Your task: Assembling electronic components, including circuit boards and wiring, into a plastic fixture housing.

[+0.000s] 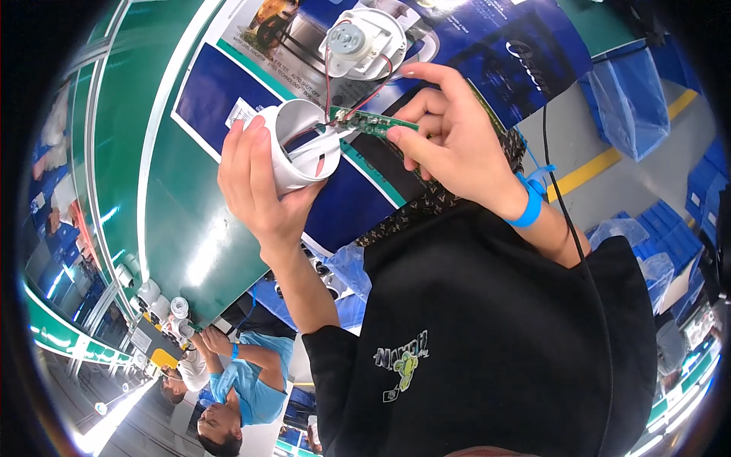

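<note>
My left hand [263,190] is wrapped round a white cylindrical plastic housing [283,169], its open end tilted up and to the right. White ribs show inside that opening, along with some thin wires. My right hand [461,148] pinches the end of a narrow green circuit board [371,123] between thumb and fingers, its index finger stretched toward the wires. The board's other end lies at the housing's mouth. Red and dark wires run up from there to a white plastic part with a round metal motor [347,39], which rests beyond both hands.
Under the work lie printed blue sheets [221,91] on a green tabletop [183,190]. At lower left a co-worker in light blue [255,377] handles white parts along the bench. To the right are a clear plastic bag [628,99] and blue crates [655,236]. A dark cable [567,206] hangs near my right arm.
</note>
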The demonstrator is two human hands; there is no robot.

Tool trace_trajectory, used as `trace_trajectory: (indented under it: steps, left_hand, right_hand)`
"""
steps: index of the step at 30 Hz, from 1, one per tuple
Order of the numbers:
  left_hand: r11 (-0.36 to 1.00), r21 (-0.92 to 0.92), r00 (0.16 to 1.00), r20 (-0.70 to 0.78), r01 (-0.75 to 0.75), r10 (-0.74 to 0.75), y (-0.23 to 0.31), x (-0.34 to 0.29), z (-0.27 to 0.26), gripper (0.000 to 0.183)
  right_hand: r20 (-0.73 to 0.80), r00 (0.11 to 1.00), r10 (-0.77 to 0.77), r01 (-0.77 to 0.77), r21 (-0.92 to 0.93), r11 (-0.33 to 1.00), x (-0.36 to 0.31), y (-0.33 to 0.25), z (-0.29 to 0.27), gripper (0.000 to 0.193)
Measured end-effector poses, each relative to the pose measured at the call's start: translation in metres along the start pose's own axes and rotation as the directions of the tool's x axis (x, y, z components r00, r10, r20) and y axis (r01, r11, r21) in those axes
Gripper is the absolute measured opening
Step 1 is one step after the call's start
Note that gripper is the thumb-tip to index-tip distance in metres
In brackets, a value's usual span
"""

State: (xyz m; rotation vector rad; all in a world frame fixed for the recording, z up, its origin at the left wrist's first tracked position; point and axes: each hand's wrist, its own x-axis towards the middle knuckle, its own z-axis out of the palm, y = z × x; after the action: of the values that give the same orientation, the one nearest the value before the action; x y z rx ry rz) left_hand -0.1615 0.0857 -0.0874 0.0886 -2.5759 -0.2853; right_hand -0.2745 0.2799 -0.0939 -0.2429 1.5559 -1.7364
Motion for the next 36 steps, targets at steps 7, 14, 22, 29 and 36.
trace_trajectory:
  steps: [7, 14, 22, 29, 36]
  left_hand:
    - [0.989, -0.076, 0.991, 0.017, -0.129, 0.131, -0.005, 0.016, 0.004, 0.069]
    - [0.974, -0.123, 0.977, 0.071, -0.193, 0.202, -0.010, 0.029, 0.000, 0.065]
    - [0.945, -0.262, 0.953, 0.177, -0.194, 0.245, -0.019, 0.042, -0.001, 0.071]
    - [0.959, -0.218, 0.931, 0.274, -0.183, 0.240, -0.016, 0.060, -0.006, 0.074]
    - [0.958, -0.204, 0.941, 0.229, -0.202, 0.248, -0.020, 0.056, -0.002, 0.072]
  right_hand:
    - [0.098, 0.977, 0.188, -0.188, -0.012, 0.982, 0.011, -0.005, -0.011, 0.053]
    - [0.133, 0.981, 0.139, -0.117, -0.163, 0.980, 0.019, -0.014, -0.019, 0.055]
    - [0.210, 0.960, 0.187, -0.165, -0.119, 0.979, 0.029, -0.019, -0.030, 0.061]
    - [0.147, 0.963, 0.226, -0.241, 0.096, 0.966, 0.027, -0.015, -0.023, 0.062]
    - [0.128, 0.966, 0.225, -0.238, 0.102, 0.966, 0.031, -0.016, -0.022, 0.064]
